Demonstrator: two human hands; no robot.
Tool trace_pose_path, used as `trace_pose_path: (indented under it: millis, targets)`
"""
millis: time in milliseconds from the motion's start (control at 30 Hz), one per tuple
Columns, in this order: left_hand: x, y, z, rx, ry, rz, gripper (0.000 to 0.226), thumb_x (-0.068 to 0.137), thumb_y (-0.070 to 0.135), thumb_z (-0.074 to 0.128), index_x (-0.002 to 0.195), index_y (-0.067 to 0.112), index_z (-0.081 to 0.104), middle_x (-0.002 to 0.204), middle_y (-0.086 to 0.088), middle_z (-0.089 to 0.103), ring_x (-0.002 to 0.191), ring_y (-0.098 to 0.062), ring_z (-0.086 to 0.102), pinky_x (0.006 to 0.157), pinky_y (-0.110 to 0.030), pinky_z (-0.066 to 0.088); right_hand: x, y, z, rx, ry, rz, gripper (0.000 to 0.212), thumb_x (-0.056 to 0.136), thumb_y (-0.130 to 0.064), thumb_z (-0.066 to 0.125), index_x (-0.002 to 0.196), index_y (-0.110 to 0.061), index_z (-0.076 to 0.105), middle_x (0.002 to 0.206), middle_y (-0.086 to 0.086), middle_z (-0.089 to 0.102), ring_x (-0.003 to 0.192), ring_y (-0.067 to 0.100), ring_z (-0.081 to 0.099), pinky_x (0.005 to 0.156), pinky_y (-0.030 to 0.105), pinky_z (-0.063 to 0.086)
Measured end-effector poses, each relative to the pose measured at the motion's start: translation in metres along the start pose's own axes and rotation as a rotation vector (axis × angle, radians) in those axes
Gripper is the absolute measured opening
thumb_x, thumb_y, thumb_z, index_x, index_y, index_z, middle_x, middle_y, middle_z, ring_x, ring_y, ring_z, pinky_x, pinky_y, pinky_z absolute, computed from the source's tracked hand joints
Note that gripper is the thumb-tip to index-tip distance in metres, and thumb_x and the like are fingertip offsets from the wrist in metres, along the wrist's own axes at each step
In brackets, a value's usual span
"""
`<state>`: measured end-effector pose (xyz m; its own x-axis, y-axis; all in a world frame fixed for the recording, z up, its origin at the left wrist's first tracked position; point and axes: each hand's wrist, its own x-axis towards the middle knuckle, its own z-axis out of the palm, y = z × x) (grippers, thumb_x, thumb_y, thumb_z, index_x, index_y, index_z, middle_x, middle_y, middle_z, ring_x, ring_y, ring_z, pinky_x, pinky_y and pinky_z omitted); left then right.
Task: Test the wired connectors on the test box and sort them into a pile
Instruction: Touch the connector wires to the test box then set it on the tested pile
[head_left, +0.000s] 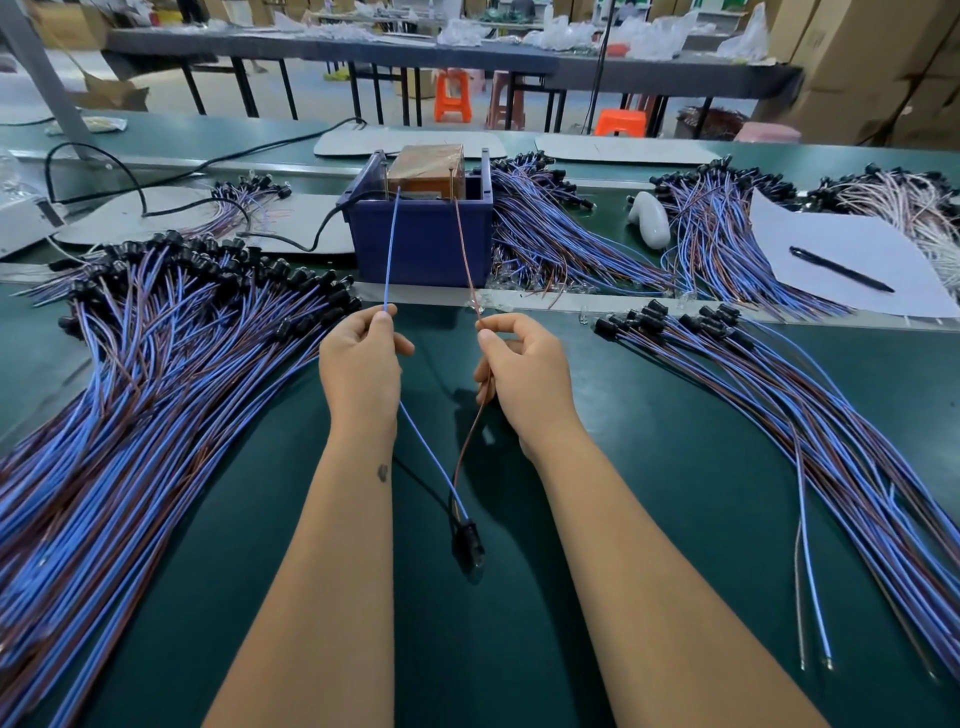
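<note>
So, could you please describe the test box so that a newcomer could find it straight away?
Start at the green work table and look straight ahead of the two hands, between the big wire piles. The test box is the dark blue plastic bin there, holding a brown tape-wrapped block, with a black cable entering its left side. Nothing else nearby is a box.

A black pen (841, 269) lies on white paper (857, 244); orange stools (453, 96) stand behind.

Green bench (675, 467) (wire piles (156, 364); paper (841, 254))
</note>
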<state>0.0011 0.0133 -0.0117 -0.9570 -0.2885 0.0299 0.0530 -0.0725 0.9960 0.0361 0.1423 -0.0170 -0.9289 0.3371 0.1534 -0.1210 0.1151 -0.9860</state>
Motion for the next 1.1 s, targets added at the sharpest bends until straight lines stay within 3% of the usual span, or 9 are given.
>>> trace_pose_path:
  millis: [800, 1100]
  targets:
    - [0.010, -0.006, -0.003, 0.044, 0.029, 0.022, 0.021, 0.100, 0.018, 0.048, 0.091, 0.025, 0.066, 0.051, 0.010, 0.059, 0.039, -0.004, 0.038, 0.046, -0.020, 0.035, 0.000, 0.001, 0.000, -0.035, -0.016, -0.023, 0.014, 0.096, -0.013, 0.053, 0.098, -0.021, 0.064, 0.056, 0.000, 0.056, 0.050, 0.014, 0.053, 0.047, 0.020, 0.044]
    - [0.016, -0.009, -0.004, 0.096, 0.000, 0.076, 0.020, 0.101, 0.017, 0.046, 0.098, 0.019, 0.066, 0.049, 0.011, 0.060, 0.042, -0.006, 0.038, 0.049, -0.024, 0.036, 0.001, 0.002, 0.001, -0.030, -0.013, -0.018, 0.016, 0.095, -0.012, 0.054, 0.093, -0.024, 0.064, 0.054, -0.002, 0.055, 0.048, 0.013, 0.052, 0.045, 0.020, 0.044]
